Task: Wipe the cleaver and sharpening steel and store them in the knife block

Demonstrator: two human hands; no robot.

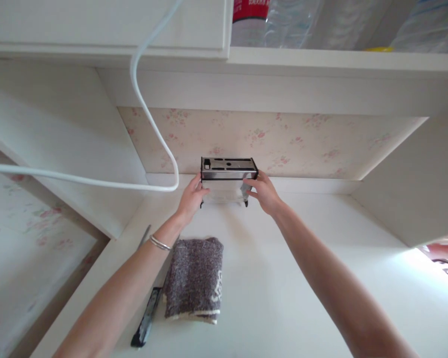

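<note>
At the back of the white surface, against the wall side, stands a knife block [229,171] with a slotted metal top, a clear-looking lower body and small dark feet. My left hand [191,197] grips its left side, fingers behind and thumb toward the front. On the right side, my right hand [264,192] is closed around the block's edge. A folded brown-grey towel [194,278] with a pale edge lies nearer to me. Beside it, partly under my left forearm, is a knife with a black handle [147,318]. A thin grey tip [144,235] shows past my wrist; its kind is hidden.
A white cable [153,124] hangs down and bends off to the left. Overhead is a white cabinet [104,25], with plastic bottles [291,22] on the shelf at right. White side panels [406,179] and a flowered wall [294,139] enclose the surface.
</note>
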